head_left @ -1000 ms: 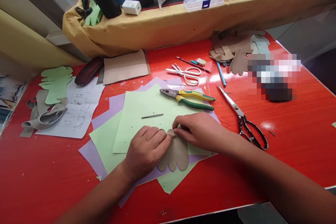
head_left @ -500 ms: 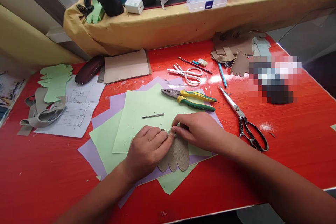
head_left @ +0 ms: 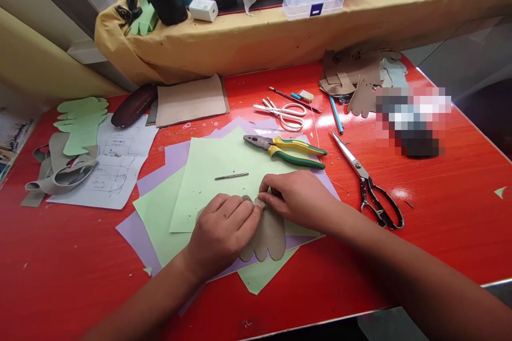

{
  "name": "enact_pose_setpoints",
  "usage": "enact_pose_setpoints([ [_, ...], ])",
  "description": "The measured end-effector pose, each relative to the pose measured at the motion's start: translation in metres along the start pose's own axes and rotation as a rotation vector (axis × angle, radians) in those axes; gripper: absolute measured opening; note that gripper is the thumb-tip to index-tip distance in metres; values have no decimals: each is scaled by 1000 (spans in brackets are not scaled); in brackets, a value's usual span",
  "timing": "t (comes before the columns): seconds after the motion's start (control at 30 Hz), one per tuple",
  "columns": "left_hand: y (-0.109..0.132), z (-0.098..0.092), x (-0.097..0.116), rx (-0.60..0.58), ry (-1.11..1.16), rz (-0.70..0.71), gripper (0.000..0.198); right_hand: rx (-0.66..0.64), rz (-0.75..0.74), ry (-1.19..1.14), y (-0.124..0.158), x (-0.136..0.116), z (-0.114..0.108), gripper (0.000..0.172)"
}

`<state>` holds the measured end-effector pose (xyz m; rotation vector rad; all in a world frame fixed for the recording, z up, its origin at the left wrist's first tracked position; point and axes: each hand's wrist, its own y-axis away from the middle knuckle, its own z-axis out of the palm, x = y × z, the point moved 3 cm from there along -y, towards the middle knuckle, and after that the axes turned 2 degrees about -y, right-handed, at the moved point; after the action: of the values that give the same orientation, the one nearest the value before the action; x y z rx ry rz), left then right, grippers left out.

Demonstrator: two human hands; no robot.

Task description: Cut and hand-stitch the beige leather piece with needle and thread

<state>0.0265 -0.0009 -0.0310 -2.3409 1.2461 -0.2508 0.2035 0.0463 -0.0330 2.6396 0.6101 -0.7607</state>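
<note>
The left hand (head_left: 222, 232) lies knuckles-up on a beige leather piece (head_left: 267, 234) with a scalloped lower edge, its fingers curled together and pressing the piece down; the right hand (head_left: 298, 197) meets it from the other side, its fingers pinched on the piece's upper tip. The piece rests on green paper sheets (head_left: 208, 181) stacked over purple ones on the red bench (head_left: 440, 213); a thin metal rod (head_left: 231, 176) lies just beyond the hands, green-and-yellow pliers (head_left: 286, 149) farther back, and black-handled scissors (head_left: 370, 184) to the right.
</note>
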Motion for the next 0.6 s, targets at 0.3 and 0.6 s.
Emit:
enact_pose_setpoints([
  [0.3, 4, 0, -2, -13, -3, -78, 11, 8, 13, -2, 0, 0, 2, 13],
  [0.6, 4, 1, -2, -18, -12, -52, 16, 6, 16, -12, 0, 0, 1, 13],
])
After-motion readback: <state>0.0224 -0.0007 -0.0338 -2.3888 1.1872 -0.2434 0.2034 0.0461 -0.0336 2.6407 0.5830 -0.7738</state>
